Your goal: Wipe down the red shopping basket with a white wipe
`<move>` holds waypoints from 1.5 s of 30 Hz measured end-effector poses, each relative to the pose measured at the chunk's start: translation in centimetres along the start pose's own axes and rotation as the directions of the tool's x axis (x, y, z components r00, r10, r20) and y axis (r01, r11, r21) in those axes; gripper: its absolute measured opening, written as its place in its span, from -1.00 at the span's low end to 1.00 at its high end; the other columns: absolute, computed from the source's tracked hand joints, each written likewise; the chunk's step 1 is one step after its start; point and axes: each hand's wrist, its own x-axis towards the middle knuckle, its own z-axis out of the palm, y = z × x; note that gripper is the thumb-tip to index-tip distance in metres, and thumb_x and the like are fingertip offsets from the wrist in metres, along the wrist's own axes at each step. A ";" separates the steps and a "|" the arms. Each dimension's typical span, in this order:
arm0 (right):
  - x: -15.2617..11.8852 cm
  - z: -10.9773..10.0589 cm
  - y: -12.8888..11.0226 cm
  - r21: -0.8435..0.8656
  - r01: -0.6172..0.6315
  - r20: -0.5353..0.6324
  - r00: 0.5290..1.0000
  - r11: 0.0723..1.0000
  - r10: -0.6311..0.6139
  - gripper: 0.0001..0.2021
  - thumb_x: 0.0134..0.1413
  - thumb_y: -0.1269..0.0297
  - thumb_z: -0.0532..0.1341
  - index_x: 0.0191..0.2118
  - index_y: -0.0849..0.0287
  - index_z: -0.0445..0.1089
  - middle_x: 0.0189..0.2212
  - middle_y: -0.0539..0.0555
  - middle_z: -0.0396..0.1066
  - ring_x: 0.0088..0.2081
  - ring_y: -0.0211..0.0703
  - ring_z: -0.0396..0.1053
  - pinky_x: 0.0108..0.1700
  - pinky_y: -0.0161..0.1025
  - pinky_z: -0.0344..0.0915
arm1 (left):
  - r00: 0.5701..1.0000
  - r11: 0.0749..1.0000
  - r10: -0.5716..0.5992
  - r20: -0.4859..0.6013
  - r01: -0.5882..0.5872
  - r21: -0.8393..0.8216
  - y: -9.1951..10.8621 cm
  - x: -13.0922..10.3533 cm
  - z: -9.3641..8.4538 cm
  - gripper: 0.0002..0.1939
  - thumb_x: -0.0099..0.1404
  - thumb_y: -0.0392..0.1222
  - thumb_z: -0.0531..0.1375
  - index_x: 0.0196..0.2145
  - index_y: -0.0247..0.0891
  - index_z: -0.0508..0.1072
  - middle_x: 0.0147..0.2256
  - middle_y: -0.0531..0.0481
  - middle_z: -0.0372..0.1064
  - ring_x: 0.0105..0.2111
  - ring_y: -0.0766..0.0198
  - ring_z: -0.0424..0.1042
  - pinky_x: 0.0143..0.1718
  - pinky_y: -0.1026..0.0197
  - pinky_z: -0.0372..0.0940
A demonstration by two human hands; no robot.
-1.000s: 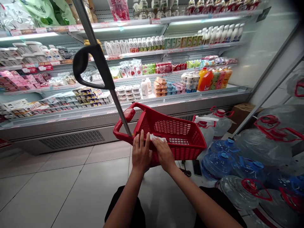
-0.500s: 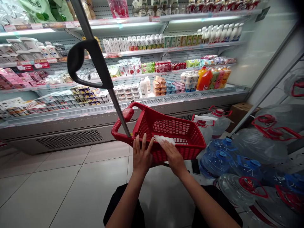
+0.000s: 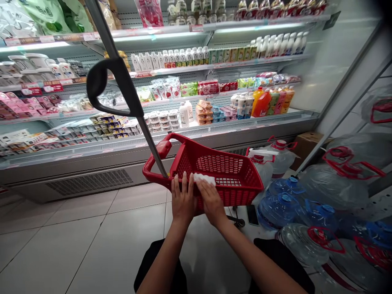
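pressing a crumpled white wipe (image 3: 204,178) to the near rim of the red plastic basket trolley (image 3: 240,197), the right hand (image 3: 210,200) lies at the centre of the frame, its fingers straight and close together over the wipe. the thumb is hidden, so i cannot tell whether the wipe is pinched or only held down by the fingers.

just beside it, the left hand (image 3: 183,200) rests open on the same rim, fingers extended and slightly spread, with no loose thing visible in its hold.

the trolley stands at mid-frame, its pole leaning toward the upper left, where the black handle grip (image 3: 131,87) is well apart from both hands.

as far as can be judged, the work on this rim is under way rather than finished, since the wipe is in contact near the pole end. the far rim, the end wall at centre right and the grip have neither hand nor wipe on them. whether those parts are done or left cannot be told, because no dirt, damp mark or other difference shows on the plastic.
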 end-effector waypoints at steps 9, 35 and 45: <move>-3.6 -3.9 4.8 -0.033 0.048 0.018 0.999 0.998 -0.048 -0.15 0.19 0.68 -0.14 0.55 0.01 -0.19 0.46 0.04 0.12 0.46 -0.09 0.08 0.46 0.08 0.14 | 0.998 0.998 0.058 0.031 -0.057 -0.024 -1.6 -0.6 0.1 -0.10 0.19 -0.32 0.25 0.47 -0.20 0.14 0.50 -0.13 -0.10 0.49 -0.26 -0.15 0.49 -0.27 -0.11; -4.3 -5.0 7.5 -0.110 -0.005 -0.005 1.000 0.994 0.004 -0.22 0.28 0.64 -0.15 0.55 0.02 -0.16 0.42 0.08 0.21 0.43 -0.08 0.16 0.46 0.11 0.14 | 0.984 0.983 0.164 0.065 -0.158 -0.098 -1.0 -0.1 2.5 -0.01 0.22 -0.46 0.15 0.53 -0.17 -0.10 0.53 -0.16 -0.32 0.51 0.01 -0.18 0.48 -0.09 -0.05; -6.0 -6.0 9.8 -0.203 -0.126 -0.038 0.992 0.971 0.121 -0.25 0.28 0.59 -0.07 0.54 0.06 -0.04 0.35 0.12 0.32 0.36 0.03 0.27 0.43 0.18 0.17 | 0.991 0.981 0.085 0.103 -0.065 -0.182 3.1 0.6 4.3 -0.09 0.23 -0.31 0.25 0.49 -0.13 0.09 0.53 -0.09 -0.32 0.52 -0.10 -0.28 0.51 -0.22 -0.18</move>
